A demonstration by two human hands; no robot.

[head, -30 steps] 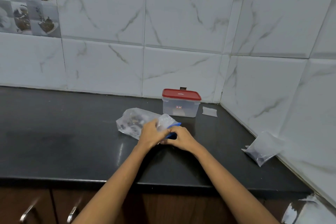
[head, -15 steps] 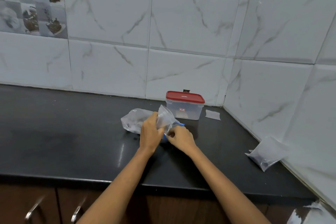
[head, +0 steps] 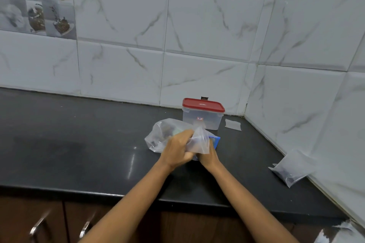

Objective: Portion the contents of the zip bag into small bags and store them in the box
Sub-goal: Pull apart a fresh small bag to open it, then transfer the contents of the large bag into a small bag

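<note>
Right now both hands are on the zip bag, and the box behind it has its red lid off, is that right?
Not quite. The head view shows the red lid closed on the box. The rest holds: the left hand and right hand are both on the zip bag, with the box behind it.

On the counter point(head: 79, 144), near the middle of the frame, lies the zip bag point(head: 164, 136), with both hands on its right end: the left hand point(head: 177, 149) just left of the right hand point(head: 209, 157). Behind the bag, near the wall corner, stands the box point(head: 202, 115). An empty small bag point(head: 233, 124) lies just right of the box. Far right, a filled small bag point(head: 291, 167) leans against the side wall.
</note>
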